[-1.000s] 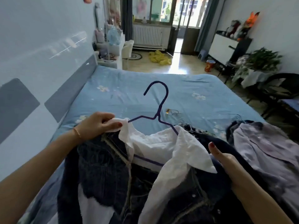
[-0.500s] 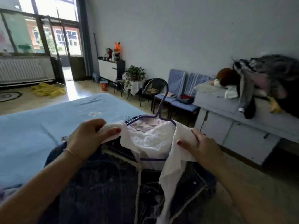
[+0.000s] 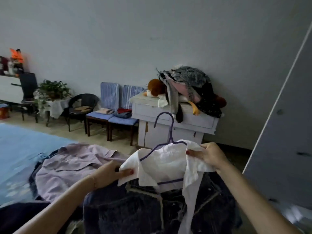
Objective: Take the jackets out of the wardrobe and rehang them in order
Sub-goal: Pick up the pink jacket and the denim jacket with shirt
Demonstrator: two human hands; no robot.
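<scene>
A dark denim jacket with a white collar [image 3: 162, 166] hangs on a purple wire hanger [image 3: 169, 132], lifted in front of me. My left hand [image 3: 109, 174] pinches the left collar flap at the shoulder. My right hand [image 3: 209, 156] grips the right collar flap and shoulder. The hanger's hook points up, free. A lilac shirt [image 3: 72, 166] lies on the blue bed [image 3: 20, 149] with other dark garments around it. The grey wardrobe door [image 3: 287, 132] stands at the right edge.
A white cabinet [image 3: 168, 132] stands straight ahead, piled with clothes and a plush toy [image 3: 185, 88]. Two blue-cushioned chairs [image 3: 114, 119], a black chair and a potted plant line the far wall. Bare floor lies between the bed and the cabinet.
My view has swung right from the bed towards the cabinet and wardrobe door. The jacket on its hanger came along, and my right hand moved onto its right collar flap.
</scene>
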